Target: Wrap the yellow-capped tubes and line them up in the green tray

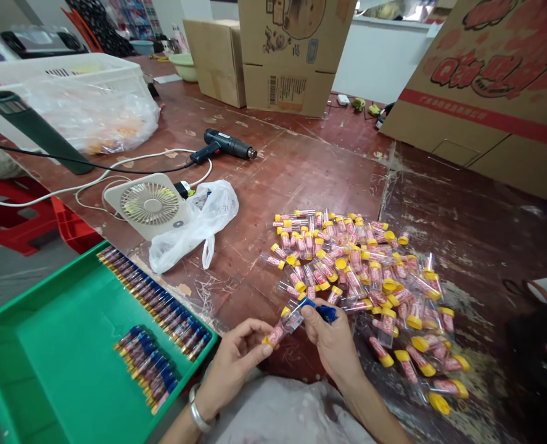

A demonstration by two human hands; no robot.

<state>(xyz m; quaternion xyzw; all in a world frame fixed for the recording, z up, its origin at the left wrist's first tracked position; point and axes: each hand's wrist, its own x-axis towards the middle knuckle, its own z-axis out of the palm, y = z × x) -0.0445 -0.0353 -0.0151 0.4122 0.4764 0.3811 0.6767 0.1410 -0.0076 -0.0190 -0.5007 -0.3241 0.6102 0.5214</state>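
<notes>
My left hand (234, 361) pinches the yellow-capped end of a clear plastic tube (277, 333) with pink contents, tilted up to the right. My right hand (332, 339) has thumb and fingers closed on dark blue film pieces (327, 312), beside the tube's upper end. Some blue also shows at that end; whether it is fitted around the tube I cannot tell. Just beyond my hands lies a loose pile of similar yellow-capped tubes (354, 259). At my left a green tray (46, 333) holds two rows of tubes with blue ends (155, 302).
A small fan (152, 206) and a white plastic bag (194, 228) sit beyond the tray. A heat gun (227, 146) with its cord lies farther back. Cardboard boxes (217, 61) stand along the far side, and a white crate (92, 68) at the back left.
</notes>
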